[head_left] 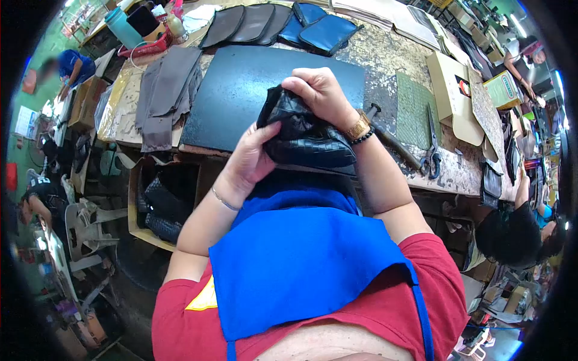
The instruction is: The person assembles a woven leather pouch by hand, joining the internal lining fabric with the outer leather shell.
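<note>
A black, shiny leather-look bag point(310, 144) with a crocodile-like pattern is held up over the near edge of the table. My left hand point(256, 153) is closed on its left side, with the thumb on the front and the fingers hidden behind. At the top, my right hand point(319, 96) pinches the bag's upper edge between thumb and curled fingers. Beneath and behind the bag lies a dark blue-black board point(229, 90). Right of my right wrist, a hammer-like tool point(394, 144) with a dark handle lies beside black-handled scissors point(432, 150).
Grey-brown cut pieces point(168, 90) lie left of the board. Black zipped pouches point(250, 24) and blue ones point(328, 33) line the back. A green mat point(415, 102) and an open cardboard box point(454, 90) are at right. Below left stands a carton point(141, 222) of black bags. Other people work on both sides.
</note>
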A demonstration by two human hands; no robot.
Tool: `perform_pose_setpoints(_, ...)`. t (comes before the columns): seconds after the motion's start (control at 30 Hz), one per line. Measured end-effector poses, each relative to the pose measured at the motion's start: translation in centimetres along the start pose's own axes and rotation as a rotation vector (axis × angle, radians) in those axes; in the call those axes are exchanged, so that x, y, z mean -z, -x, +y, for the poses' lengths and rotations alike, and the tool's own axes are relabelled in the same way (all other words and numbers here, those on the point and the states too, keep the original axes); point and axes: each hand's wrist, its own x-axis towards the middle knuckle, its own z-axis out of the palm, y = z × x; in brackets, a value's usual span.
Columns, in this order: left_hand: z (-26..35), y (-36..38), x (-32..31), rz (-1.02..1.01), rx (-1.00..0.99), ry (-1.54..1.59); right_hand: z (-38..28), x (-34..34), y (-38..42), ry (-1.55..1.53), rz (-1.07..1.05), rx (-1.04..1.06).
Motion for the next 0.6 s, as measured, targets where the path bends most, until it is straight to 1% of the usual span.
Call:
perform_pose_setpoints(0.07,0.0,0.2,0.1,-0.078,0.058,0.071,0.9,-0.4,-0.4,-0.119,-0.019,-0.046)
perform_pose_setpoints(0.1,0.0,0.3,0.2,-0.113,0.086,0.112,1.2,-0.5,-0.5,-0.172,-0.015,-0.112)
perform_pose_setpoints(0.13,0.4,0.5,0.6,-0.135,0.095,0.024,1.6,-0.6,-0.5,-0.227,-0.014,-0.181)
perform_pose_setpoints(0.17,0.7,0.5,0.7,-0.140,0.103,0.006,1.8,-1.0,-0.5,-0.284,-0.017,-0.251)
perform_pose_setpoints(0.2,1.3,0.3,0.5,-0.145,0.107,-0.013,1.9,-1.6,-0.5,-0.303,0.045,-0.240)
perform_pose_setpoints(0.23,1.6,0.2,0.5,-0.150,0.113,-0.033,1.7,-1.6,-0.3,-0.282,0.060,-0.233)
perform_pose_setpoints(0.27,1.8,0.1,0.5,-0.074,0.015,-0.368,1.3,-1.4,-0.2,-0.263,0.081,-0.225)
perform_pose_setpoints(0.3,2.9,0.0,-0.6,-0.012,0.041,-0.621,0.9,-1.2,-0.2,-0.243,0.103,-0.218)
perform_pose_setpoints(0.4,3.8,-0.7,-1.5,0.091,-0.100,-0.762,0.0,-0.7,-0.1,-0.109,0.152,-0.142)
perform_pose_setpoints(0.43,3.6,-1.1,-0.5,0.096,-0.156,-0.768,-0.3,-0.5,-0.1,-0.059,0.151,-0.109)
perform_pose_setpoints(0.47,3.1,-1.2,0.2,0.108,-0.172,-0.730,-0.5,-0.3,-0.1,-0.048,0.120,-0.133)
perform_pose_setpoints(0.5,2.9,-1.2,0.2,0.117,-0.187,-0.693,-0.6,-0.1,-0.1,-0.038,0.092,-0.157)
perform_pose_setpoints(0.53,2.8,-1.0,0.1,0.086,-0.160,-0.647,-0.5,0.1,-0.1,-0.028,0.064,-0.183)
perform_pose_setpoints(0.6,2.4,-0.2,-0.5,0.029,-0.112,-0.550,1.1,-0.8,0.1,-0.290,0.023,-0.247)
